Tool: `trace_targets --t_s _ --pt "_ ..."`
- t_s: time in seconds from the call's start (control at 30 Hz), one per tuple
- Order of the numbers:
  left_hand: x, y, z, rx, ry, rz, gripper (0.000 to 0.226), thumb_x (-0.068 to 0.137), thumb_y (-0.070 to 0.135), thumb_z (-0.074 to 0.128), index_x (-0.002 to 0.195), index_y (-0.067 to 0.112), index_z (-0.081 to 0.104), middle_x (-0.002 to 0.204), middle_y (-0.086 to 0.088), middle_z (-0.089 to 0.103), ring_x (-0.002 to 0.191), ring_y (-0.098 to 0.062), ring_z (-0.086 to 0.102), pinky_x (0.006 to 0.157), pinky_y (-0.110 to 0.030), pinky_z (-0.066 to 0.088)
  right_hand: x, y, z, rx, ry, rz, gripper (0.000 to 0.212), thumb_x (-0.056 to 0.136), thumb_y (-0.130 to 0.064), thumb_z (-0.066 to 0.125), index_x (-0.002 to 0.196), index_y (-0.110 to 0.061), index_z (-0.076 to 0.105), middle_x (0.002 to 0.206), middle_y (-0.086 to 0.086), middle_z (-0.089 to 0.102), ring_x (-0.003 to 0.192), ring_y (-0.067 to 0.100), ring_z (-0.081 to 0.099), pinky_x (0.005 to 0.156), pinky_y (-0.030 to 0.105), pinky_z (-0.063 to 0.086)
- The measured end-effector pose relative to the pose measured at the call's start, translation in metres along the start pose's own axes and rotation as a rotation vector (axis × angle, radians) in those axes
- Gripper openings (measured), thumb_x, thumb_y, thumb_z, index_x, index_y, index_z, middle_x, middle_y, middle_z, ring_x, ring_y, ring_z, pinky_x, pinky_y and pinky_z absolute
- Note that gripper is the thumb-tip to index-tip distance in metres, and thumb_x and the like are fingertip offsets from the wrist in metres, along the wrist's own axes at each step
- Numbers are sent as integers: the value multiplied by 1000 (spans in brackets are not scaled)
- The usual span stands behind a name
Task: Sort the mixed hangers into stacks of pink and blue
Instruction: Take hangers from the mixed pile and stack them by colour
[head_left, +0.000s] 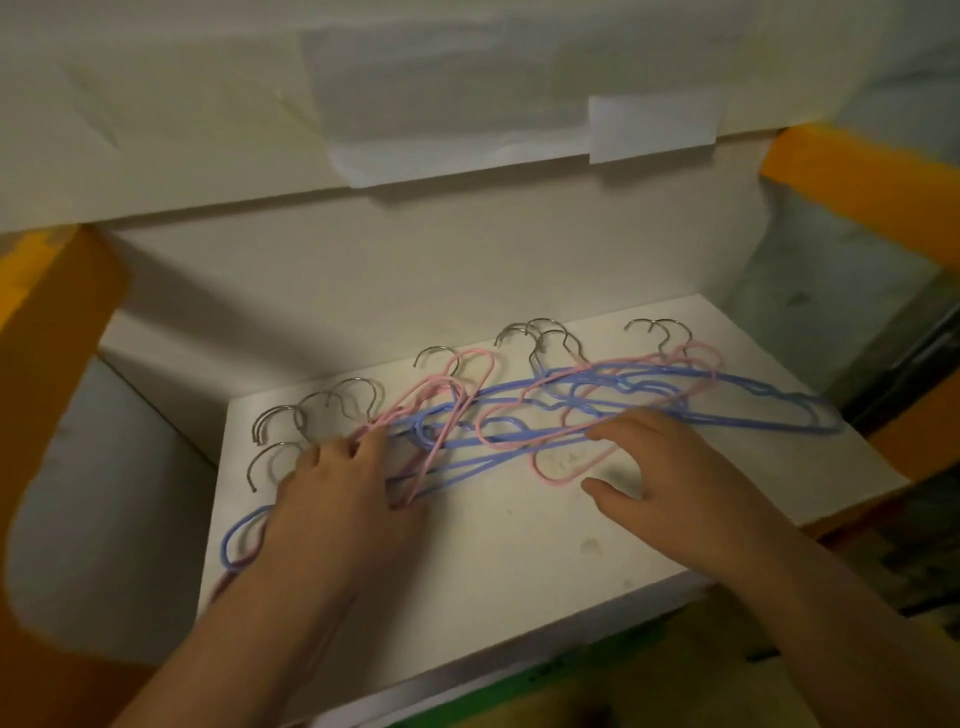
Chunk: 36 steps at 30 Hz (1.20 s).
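A tangled pile of pink hangers (563, 470) and blue hangers (753, 410) with metal hooks (540, 332) lies across the back of a white board (519, 561). My left hand (337, 493) rests flat on the left end of the pile, fingertips on pink and blue wires. My right hand (654, 467) hovers over the middle of the pile, fingers spread and slightly bent, fingertips touching the wires, thumb apart and holding nothing. One blue hanger loop (234, 540) sticks out left of my left wrist.
The board sits inside a shelf bay with white paper-covered walls (415, 270). Orange frame beams stand at the left (47, 332) and upper right (852, 176). The board's front edge (467, 675) is near me; a green strip shows below it.
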<state>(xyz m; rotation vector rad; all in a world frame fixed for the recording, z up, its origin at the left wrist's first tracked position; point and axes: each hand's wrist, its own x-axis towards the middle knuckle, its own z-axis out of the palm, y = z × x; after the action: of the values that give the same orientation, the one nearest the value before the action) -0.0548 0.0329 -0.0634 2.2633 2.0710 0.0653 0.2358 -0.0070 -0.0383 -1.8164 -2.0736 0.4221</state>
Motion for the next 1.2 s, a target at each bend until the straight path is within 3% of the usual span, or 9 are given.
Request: trace_targets --t_s 0.17,0.3,0.4,0.5,0.6,0.7,0.9,1.1,1.2 --pt "2 4 -6 -40 -64 -86 93 62 71 59 144 34 33 126 -7 53 111 -33 52 90 -41 49 30 28 -12 35 -49 -35 45 85 -40 67 127 -33 53 116 -20 45 110 3 49 87 20 47" --pt "3 16 -16 -83 -11 -143 95 56 75 51 141 34 40 129 -4 52 115 -33 49 95 -45 47 55 55 -18 17 -74 -101 44 84 -41 66 125 -32 52 123 -14 47 113 8 49 89 25 48" --pt "0 29 -22 -81 47 -127 92 55 72 61 137 31 48 128 -1 55 112 -33 50 95 -45 44 77 76 -23 -60 -93 -190 59 78 -52 67 131 -36 46 125 -15 42 117 9 42 89 23 39" --pt "0 44 -22 -27 84 -46 89 52 65 77 132 34 54 126 4 59 109 -31 53 95 -43 43 102 92 -26 -116 -223 -261 83 71 -66 65 142 -39 32 135 -16 32 125 9 34 99 29 37" --pt "2 59 -20 -37 57 -44 90 52 65 77 134 43 48 133 11 55 114 -29 53 96 -44 45 119 102 -23 -133 -301 -368 90 67 -70 66 145 -39 31 136 -17 33 126 8 34 103 26 34" --pt "4 70 -18 -58 34 -30 92 56 68 72 139 51 36 142 16 46 124 -25 48 101 -43 42 129 107 -20 -124 -324 -436 89 70 -70 64 146 -36 32 132 -18 36 122 6 36 100 22 33" --pt "-2 90 -24 -97 28 -2 92 65 51 81 144 42 34 147 22 34 133 -12 41 106 -27 32 135 102 -21 -122 -311 -501 85 72 -71 61 143 -31 34 127 -12 40 120 11 37 100 30 38" --pt "-10 92 -30 -48 59 -126 95 65 50 81 146 36 33 146 7 42 127 -23 49 102 -37 43 125 107 -36 -114 -241 -508 87 74 -68 62 146 -31 30 135 -14 36 126 10 34 104 28 35" --pt "-17 95 -29 -48 80 -190 97 62 47 85 145 32 38 142 3 47 123 -26 52 99 -39 44 118 111 -40 -68 -210 -528 78 72 -66 65 138 -36 36 123 -19 38 115 5 37 94 21 36"
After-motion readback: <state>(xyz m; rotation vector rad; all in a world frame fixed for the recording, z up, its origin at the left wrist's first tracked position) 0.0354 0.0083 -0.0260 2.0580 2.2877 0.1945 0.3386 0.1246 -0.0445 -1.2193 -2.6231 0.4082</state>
